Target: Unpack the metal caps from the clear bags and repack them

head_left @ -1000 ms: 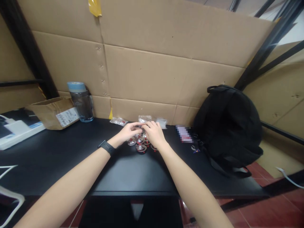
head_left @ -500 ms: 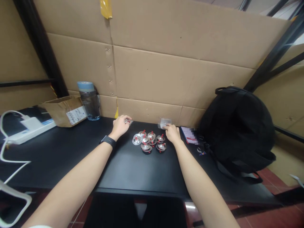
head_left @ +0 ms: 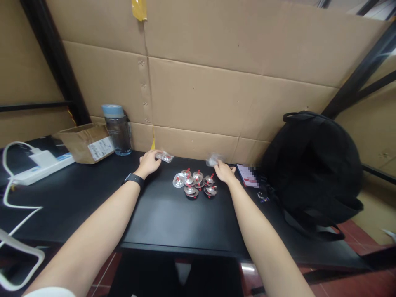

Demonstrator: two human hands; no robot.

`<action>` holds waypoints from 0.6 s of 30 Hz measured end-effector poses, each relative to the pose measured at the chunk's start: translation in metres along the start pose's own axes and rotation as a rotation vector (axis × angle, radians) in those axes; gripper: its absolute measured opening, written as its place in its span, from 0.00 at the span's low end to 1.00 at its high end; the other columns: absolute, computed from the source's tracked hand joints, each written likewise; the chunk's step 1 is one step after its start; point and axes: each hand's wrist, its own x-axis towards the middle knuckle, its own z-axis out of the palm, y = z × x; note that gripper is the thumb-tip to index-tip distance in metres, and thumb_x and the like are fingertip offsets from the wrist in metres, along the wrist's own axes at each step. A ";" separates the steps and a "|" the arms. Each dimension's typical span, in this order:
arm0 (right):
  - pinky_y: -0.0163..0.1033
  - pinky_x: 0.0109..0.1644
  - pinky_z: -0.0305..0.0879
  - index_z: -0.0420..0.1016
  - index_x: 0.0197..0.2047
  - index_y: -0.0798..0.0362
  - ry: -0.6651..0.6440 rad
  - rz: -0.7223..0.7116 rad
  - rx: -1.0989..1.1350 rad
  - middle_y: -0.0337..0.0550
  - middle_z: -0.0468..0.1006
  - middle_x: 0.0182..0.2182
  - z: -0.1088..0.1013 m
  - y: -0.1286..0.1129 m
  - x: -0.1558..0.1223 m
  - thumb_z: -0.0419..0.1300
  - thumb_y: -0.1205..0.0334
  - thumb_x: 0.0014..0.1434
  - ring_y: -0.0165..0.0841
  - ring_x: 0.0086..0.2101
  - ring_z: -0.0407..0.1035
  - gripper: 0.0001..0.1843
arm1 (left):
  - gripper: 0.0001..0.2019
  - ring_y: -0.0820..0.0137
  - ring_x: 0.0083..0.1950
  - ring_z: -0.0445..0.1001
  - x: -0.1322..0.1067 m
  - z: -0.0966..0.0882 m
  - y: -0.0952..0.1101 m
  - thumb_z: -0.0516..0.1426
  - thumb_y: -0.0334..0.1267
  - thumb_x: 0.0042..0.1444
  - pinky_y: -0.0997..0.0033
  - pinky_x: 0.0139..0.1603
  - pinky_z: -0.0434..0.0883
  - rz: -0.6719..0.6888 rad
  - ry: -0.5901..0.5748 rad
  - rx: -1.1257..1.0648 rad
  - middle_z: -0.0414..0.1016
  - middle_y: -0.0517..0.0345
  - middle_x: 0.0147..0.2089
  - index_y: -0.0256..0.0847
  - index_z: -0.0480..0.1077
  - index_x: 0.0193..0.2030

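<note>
My left hand [head_left: 149, 162], with a black watch on the wrist, rests at the back of the black table with its fingers loosely apart. Just right of its fingertips lies a small clear plastic packet [head_left: 166, 157] with shiny, partly red contents. My right hand [head_left: 224, 170] pinches a crumpled clear plastic bag [head_left: 213, 159] near the cardboard wall; the bag is blurred, and its contents cannot be made out. Between both hands sits a cluster of several small silver finger cymbals [head_left: 191, 191] with red loops, some stacked in pairs.
On the left stand a blue-lidded water bottle [head_left: 119, 134], an open cardboard box [head_left: 83, 142] and a white power strip [head_left: 46, 171] with a cable. To the right are a phone [head_left: 247, 176], some keys [head_left: 262, 198] and a large black backpack [head_left: 315, 173]. Cardboard [head_left: 198, 103] walls off the back.
My left hand has let go of the small packet and moved left, leaving it on the table. My right hand stays by the plastic bag, which has shifted slightly. The view has moved a little.
</note>
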 end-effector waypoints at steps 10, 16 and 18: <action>0.57 0.58 0.52 0.70 0.60 0.48 0.117 0.023 -0.071 0.52 0.82 0.48 -0.001 0.001 0.013 0.45 0.66 0.68 0.45 0.51 0.73 0.22 | 0.12 0.59 0.52 0.79 0.002 0.010 0.018 0.57 0.33 0.56 0.63 0.58 0.71 0.025 0.084 -0.177 0.82 0.53 0.49 0.44 0.80 0.43; 0.48 0.56 0.58 0.70 0.60 0.48 0.192 -0.068 -0.029 0.49 0.80 0.52 0.001 0.002 0.011 0.48 0.69 0.66 0.42 0.51 0.73 0.21 | 0.11 0.59 0.51 0.79 0.000 0.010 0.013 0.56 0.35 0.58 0.63 0.56 0.71 -0.018 0.059 -0.117 0.82 0.52 0.50 0.44 0.80 0.44; 0.44 0.54 0.61 0.72 0.58 0.49 0.212 -0.110 -0.034 0.50 0.79 0.52 0.002 0.002 0.011 0.50 0.68 0.66 0.41 0.51 0.72 0.20 | 0.13 0.58 0.54 0.77 0.000 0.009 0.010 0.56 0.35 0.58 0.61 0.57 0.70 -0.001 0.039 -0.050 0.81 0.51 0.52 0.44 0.79 0.46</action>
